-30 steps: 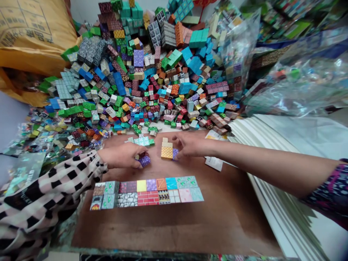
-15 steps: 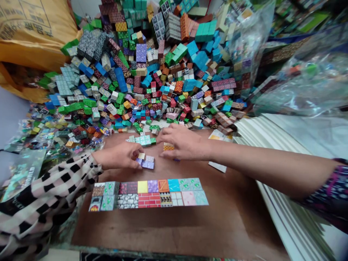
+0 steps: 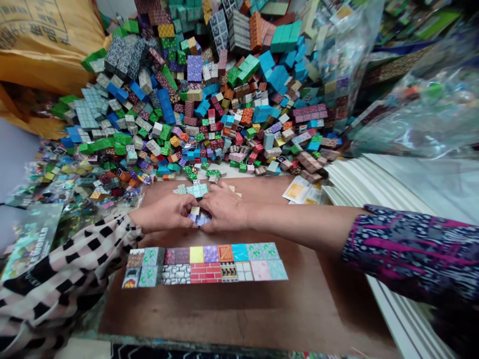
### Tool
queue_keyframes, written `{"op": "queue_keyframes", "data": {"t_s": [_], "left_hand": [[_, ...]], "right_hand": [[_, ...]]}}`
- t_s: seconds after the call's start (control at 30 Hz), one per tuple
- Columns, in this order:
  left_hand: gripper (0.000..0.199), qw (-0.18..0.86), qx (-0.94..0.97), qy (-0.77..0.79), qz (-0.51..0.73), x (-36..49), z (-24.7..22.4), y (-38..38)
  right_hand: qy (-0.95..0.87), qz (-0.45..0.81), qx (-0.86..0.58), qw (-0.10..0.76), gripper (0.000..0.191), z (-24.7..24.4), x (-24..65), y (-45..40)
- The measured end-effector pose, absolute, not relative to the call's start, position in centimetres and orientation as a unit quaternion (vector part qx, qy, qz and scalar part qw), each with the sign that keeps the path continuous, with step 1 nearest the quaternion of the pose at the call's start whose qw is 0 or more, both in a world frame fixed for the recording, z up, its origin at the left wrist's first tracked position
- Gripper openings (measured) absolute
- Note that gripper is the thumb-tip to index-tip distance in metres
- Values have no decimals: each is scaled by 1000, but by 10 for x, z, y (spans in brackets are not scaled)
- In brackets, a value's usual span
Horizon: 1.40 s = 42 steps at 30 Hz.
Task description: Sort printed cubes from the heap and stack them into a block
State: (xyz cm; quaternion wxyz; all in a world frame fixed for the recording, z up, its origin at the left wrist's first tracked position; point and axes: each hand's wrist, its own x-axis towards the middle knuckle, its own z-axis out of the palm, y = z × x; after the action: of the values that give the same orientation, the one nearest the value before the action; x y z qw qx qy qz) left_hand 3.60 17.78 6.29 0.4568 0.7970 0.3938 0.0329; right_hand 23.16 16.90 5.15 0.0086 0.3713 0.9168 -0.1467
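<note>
While left hand [image 3: 160, 213] and right hand [image 3: 224, 208] meet over purple blocks [image 3: 199, 218], fingers touch them, grip hidden. Blocks sit between hands on wood board [image 3: 232, 311]. Teal blocks [image 3: 197, 190] just far of hands. Long block row [image 3: 204, 267] near. Big block pile [image 3: 187, 109] far. Yellow sack [image 3: 41, 50] far left. Earlier hands apart, now touching.

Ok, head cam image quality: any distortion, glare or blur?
Head view: strong wide-angle warp, with the board and block pile bowing toward the frame edges; glare on the plastic bag at right; soft, even light; left hand and right hand look fairly sharp.
</note>
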Motion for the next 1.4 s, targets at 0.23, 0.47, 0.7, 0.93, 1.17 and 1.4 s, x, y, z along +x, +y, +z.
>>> {"op": "queue_keyframes", "data": {"t_s": [0.23, 0.47, 0.7, 0.93, 1.17, 1.4], "left_hand": [[30, 410, 813, 411, 41, 34, 63, 174], [36, 462, 766, 443, 61, 33, 54, 169], [44, 566, 685, 446, 108, 28, 47, 167], [44, 556, 687, 455, 114, 27, 41, 165], [44, 560, 673, 468, 119, 28, 47, 162], [45, 557, 665, 477, 139, 26, 45, 160]], "right_hand": [[906, -188, 378, -28, 34, 43, 230, 171], [900, -192, 390, -31, 33, 44, 231, 170], [907, -189, 377, -22, 22, 48, 231, 169], [905, -176, 386, -20, 23, 49, 231, 169], [905, -190, 379, -19, 23, 50, 231, 169], [902, -185, 391, -18, 25, 49, 230, 167]]}}
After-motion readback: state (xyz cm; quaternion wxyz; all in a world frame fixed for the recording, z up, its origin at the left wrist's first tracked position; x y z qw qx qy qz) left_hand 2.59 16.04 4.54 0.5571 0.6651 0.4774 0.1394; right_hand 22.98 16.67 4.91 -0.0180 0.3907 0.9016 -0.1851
